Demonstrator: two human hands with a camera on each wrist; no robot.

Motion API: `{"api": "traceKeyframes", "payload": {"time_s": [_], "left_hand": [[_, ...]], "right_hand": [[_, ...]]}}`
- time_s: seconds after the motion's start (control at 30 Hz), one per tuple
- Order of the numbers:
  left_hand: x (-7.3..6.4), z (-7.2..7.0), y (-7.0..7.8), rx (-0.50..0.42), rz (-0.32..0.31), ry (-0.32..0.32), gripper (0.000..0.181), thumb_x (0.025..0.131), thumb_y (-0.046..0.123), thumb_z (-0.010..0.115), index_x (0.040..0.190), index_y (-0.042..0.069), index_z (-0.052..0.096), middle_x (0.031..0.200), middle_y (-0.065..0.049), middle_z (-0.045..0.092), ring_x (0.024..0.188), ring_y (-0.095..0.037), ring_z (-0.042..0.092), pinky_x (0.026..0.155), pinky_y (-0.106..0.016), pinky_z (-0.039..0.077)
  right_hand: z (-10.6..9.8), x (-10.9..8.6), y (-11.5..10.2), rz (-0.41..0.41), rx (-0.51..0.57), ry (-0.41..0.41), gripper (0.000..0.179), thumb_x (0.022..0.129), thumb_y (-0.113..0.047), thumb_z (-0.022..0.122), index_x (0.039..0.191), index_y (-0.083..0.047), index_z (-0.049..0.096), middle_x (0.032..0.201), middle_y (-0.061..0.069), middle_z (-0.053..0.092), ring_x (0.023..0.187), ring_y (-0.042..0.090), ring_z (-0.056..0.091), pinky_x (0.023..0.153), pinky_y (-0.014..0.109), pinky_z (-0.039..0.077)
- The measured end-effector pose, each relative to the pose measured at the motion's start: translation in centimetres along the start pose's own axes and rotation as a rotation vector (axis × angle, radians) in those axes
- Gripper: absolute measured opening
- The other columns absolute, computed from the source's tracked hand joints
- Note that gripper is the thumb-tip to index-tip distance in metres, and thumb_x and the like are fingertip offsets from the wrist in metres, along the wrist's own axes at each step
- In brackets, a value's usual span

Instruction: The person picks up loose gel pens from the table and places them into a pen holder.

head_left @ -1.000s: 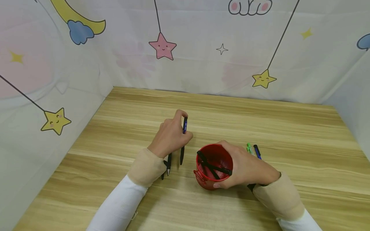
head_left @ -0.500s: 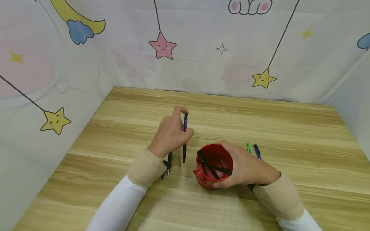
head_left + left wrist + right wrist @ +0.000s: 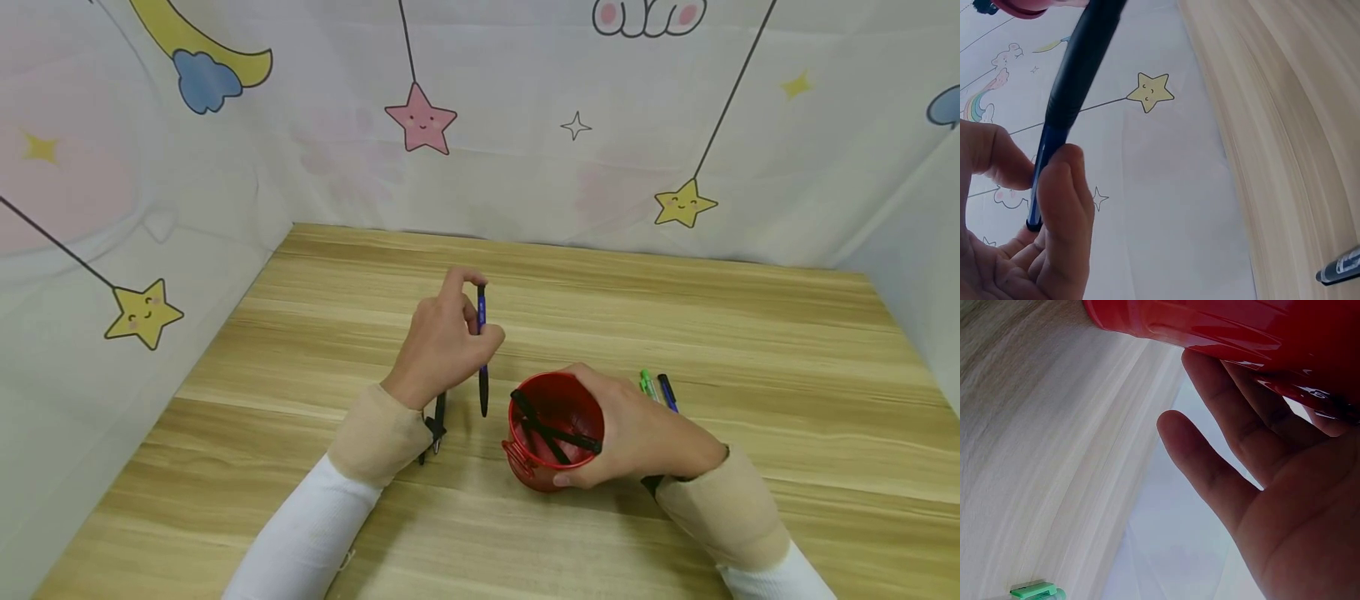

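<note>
Between thumb and fingers my left hand (image 3: 444, 342) pinches a blue-and-black pen (image 3: 483, 387) with its dark end pointing down, left of a red bucket (image 3: 536, 477). In the left wrist view the pen (image 3: 1082, 69) shows a dark grip and a blue barrel. My right hand (image 3: 637, 429) holds the bucket by its right side, thumb at the front. Several black pens (image 3: 547, 433) lean inside the bucket. From the right wrist view, fingers lie along the bucket (image 3: 1241, 325), and one finger stands apart from it.
Black pens (image 3: 439, 412) lie on the wooden table (image 3: 525, 542) beneath my left wrist. Right of the bucket, partly behind my right hand, are a green pen (image 3: 648, 383) and a blue pen with a black end (image 3: 667, 392). A printed cloth wall (image 3: 510, 192) stands behind the table.
My left hand has moved slightly up and away, carrying the pen; its lower end has swung a little right, closer to upright. My right hand and the bucket stay in place.
</note>
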State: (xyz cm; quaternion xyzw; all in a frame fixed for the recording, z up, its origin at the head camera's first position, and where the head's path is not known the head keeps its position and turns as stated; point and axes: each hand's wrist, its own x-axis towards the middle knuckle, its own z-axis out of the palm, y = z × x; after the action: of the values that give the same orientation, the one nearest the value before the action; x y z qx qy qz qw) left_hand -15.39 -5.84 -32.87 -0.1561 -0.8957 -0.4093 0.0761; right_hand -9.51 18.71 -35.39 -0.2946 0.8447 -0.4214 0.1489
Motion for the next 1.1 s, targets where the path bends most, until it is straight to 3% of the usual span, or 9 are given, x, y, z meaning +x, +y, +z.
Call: {"api": "traceKeyframes", "payload": {"time_s": [0.23, 0.7, 1.1], "left_hand": [[-0.1, -0.1, 0.2, -0.041, 0.038, 0.043, 0.052, 0.074, 0.014, 0.055, 0.125, 0.018, 0.045, 0.062, 0.004, 0.054, 0.038, -0.012, 0.035, 0.041, -0.025, 0.028], [-0.2, -0.4, 0.7, -0.12, 0.061, 0.053, 0.052, 0.075, 0.012, 0.055, 0.125, 0.02, 0.043, 0.063, 0.003, 0.055, 0.036, -0.012, 0.036, 0.039, -0.024, 0.028], [-0.5, -0.5, 1.2, -0.29, 0.137, 0.094, 0.054, 0.074, 0.003, 0.055, 0.125, 0.018, 0.044, 0.064, -0.003, 0.054, 0.036, -0.013, 0.046, 0.041, -0.025, 0.038]], "right_hand": [[0.0, 0.0, 0.1, 0.011, -0.007, 0.006, 0.085, 0.057, -0.054, 0.086, 0.129, -0.038, 0.044, 0.12, -0.018, 0.061, 0.111, 0.007, 0.06, 0.088, 0.032, 0.055], [0.0, 0.1, 0.2, -0.007, -0.026, 0.003, 0.086, 0.058, -0.053, 0.086, 0.131, -0.036, 0.043, 0.121, -0.018, 0.06, 0.11, 0.006, 0.06, 0.088, 0.032, 0.055], [0.0, 0.0, 0.1, -0.002, -0.021, -0.003, 0.085, 0.059, -0.054, 0.086, 0.131, -0.036, 0.043, 0.121, -0.019, 0.059, 0.111, 0.006, 0.059, 0.089, 0.032, 0.054]]}}
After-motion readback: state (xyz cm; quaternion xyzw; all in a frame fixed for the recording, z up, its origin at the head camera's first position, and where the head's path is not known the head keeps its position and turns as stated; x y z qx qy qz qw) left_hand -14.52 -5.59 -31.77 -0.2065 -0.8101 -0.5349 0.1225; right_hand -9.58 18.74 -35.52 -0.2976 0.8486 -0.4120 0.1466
